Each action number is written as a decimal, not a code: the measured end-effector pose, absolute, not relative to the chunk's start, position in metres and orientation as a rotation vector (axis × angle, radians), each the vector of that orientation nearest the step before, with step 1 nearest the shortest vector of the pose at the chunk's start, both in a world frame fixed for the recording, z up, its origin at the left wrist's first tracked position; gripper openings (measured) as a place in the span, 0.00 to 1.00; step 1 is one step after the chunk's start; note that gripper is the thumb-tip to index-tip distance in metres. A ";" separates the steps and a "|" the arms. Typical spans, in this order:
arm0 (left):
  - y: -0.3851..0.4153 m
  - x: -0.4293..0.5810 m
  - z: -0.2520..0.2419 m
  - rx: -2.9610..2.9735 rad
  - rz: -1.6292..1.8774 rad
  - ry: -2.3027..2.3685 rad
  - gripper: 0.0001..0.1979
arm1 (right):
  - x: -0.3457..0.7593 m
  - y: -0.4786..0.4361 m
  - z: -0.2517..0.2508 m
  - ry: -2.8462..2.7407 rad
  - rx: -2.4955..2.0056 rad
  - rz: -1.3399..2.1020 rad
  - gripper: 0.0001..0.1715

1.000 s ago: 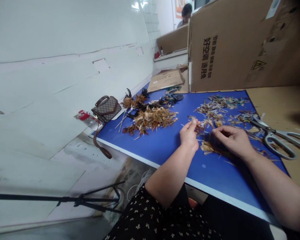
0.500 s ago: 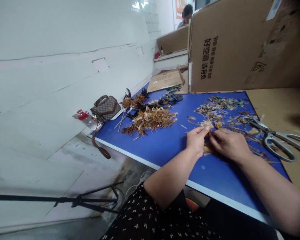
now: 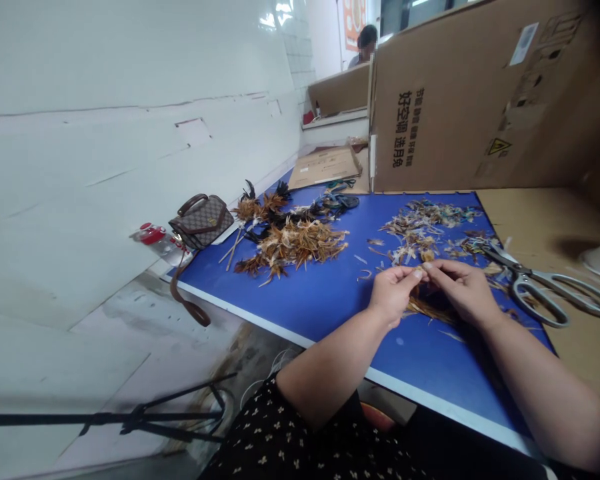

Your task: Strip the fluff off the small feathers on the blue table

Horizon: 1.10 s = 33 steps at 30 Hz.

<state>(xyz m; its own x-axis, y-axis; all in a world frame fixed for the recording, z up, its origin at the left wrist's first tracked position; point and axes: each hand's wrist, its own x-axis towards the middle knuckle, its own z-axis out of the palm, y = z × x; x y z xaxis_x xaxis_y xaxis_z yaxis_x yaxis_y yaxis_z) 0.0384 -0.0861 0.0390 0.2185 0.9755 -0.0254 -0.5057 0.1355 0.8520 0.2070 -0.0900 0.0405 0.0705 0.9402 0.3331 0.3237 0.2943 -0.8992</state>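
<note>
Two hands meet over the blue board (image 3: 330, 300), fingertips pinched together on a small tuft of brown feathers (image 3: 425, 308) that fans out just below them. The left hand (image 3: 394, 293) and the right hand (image 3: 463, 288) each close narrowly, thumb against forefinger, on the same bit of feather where the fingertips touch; the exact piece between them is too small to make out.

Feathers like these look almost weightless, soft in the vane and springy in the quill, so I judge they will drift at a breath and crush or fray if squeezed across the barbs. The firm place to take hold seems to be the quill end, with a light pinch.

Taking the scissors (image 3: 550, 293) as the landmark: the held tuft lies just to the left of their blades, near but not touching. A loose scatter of trimmed feathers (image 3: 420, 227) spreads beyond the scissors' tips, farther from the person. Well to the left of the scissors sits a thicker heap of orange and black feathers (image 3: 295, 240), some on thin sticks, and farther left still a small brown handbag (image 3: 200, 220) at the board's corner beside a red-capped bottle (image 3: 155, 237). Behind the scissors stands a large cardboard box (image 3: 480, 100).
</note>
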 end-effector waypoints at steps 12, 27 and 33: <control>-0.085 0.038 0.040 0.735 1.188 0.815 0.26 | 0.198 -0.092 0.044 -1.630 -1.181 0.500 0.26; -0.085 0.037 0.030 0.820 0.973 0.772 0.30 | 0.208 -0.086 0.036 -1.759 -1.038 0.190 0.13; -0.087 0.037 0.034 0.778 1.069 0.747 0.29 | 0.205 -0.090 0.039 -1.786 -1.056 0.220 0.16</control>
